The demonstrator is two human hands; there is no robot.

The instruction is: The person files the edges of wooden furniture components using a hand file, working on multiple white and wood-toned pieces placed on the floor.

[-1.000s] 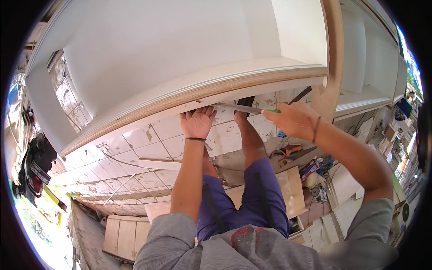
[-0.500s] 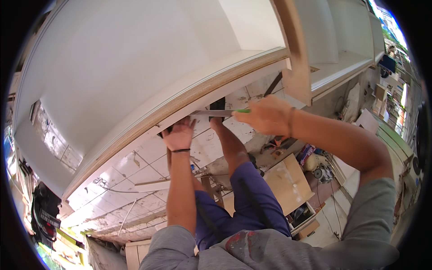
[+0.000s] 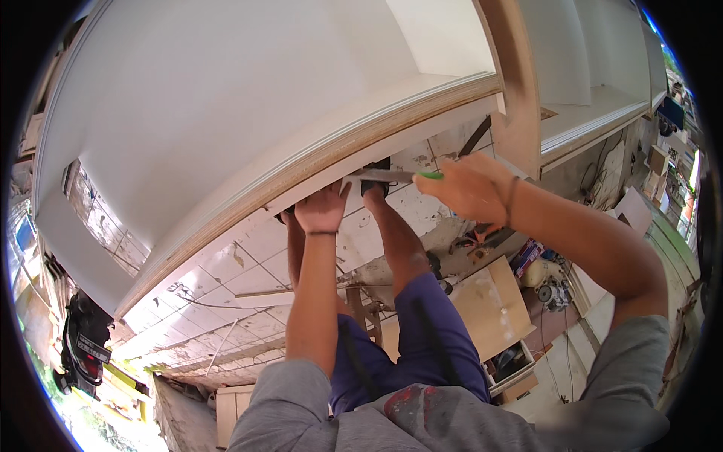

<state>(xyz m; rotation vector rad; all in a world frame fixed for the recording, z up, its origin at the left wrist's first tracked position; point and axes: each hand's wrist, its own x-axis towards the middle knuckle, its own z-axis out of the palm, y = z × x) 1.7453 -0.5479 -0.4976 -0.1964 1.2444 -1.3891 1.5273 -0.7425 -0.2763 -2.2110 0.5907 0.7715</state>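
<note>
Head view: I am looking down past my forearms at a tool between my hands, just under a white cabinet.
Green-handled tool: its long grey blade is pointing left and lying nearly level below the cabinet's front; its far end is blurring, so I cannot tell whether it is touching anything.
Right hand: I am gripping the green handle in a closed fist; a dark band is circling the wrist.
Left hand: I am reaching up beside the blade's far end, one digit standing apart; the front strip is partly hiding the others, so I cannot tell whether they are holding anything.
Front strip: this white board is running slantwise above both hands, beneath a raw wooden edge.
Cabinet: its pale interior is filling the upper left.
Wooden upright: it is standing at the cabinet's right end.
Tiled floor: stained white tiles are spreading below, under my feet.
Plywood panel: it is lying right of my purple shorts.
</note>
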